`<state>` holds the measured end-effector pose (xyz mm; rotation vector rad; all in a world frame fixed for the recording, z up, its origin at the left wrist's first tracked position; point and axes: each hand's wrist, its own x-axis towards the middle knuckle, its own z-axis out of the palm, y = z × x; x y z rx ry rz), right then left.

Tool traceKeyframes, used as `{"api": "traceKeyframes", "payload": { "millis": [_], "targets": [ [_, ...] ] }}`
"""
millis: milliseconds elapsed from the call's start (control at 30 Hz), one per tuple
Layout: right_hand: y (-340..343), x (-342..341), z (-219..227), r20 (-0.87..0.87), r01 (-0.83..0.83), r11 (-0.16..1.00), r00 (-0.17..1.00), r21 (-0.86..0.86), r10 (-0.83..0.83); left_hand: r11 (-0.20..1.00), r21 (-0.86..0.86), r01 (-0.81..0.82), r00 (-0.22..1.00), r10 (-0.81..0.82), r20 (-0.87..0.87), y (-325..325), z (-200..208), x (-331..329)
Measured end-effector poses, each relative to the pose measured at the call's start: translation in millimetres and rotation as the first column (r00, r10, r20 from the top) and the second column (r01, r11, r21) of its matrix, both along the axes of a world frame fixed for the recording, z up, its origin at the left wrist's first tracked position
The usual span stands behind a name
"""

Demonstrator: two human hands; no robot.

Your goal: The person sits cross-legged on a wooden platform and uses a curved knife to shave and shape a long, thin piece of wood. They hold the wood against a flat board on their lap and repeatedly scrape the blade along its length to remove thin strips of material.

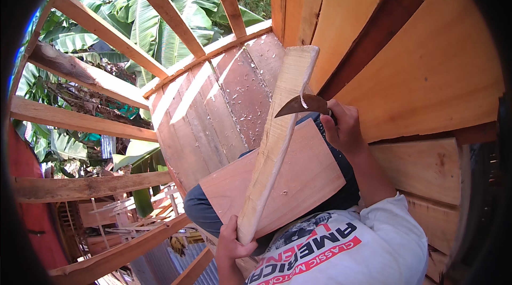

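A long, pale wooden slat [269, 141] slants up and to the right across my lap. My left hand [233, 242] is closed around its near end. In my right hand [344, 127] I grip a curved knife [302, 105] by its dark handle, most of which my fingers hide. The dark blade lies across the slat's upper part, its tip pointing left. A thin curl of shaved wood [303, 98] stands up at the slat's right edge, by the blade. Under the slat, a flat wooden board [314, 167] rests across my legs.
Wood shavings [248, 98] are scattered over the plank floor [200, 119]. Wooden railing bars [112, 34] run along the left and far side, with banana leaves [146, 34] beyond. A plank wall [421, 66] rises close on the right, near my right arm.
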<state>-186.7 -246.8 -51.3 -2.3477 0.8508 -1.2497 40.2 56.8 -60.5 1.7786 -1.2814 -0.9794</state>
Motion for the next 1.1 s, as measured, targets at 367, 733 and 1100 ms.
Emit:
{"api": "traceKeyframes", "payload": {
  "millis": [367, 733, 1100],
  "targets": [
    [1, -7, 3, 0.635, -0.653, -0.045, 0.715, 0.756, 0.293, 0.999, 0.038, 0.002, 0.989, 0.004, -0.149, -4, -4, 3],
    [5, -6, 1, 0.627, -0.644, 0.012, 0.748, 0.765, 0.217, 0.999, 0.036, -0.004, 0.989, 0.009, -0.145, -4, -10, 5],
    [15, 9, -2, 0.054, 0.019, 0.894, 0.997, 0.448, -0.048, 0.998, 0.066, 0.000, 0.994, 0.007, -0.110, -7, -9, 5]
  ]
}}
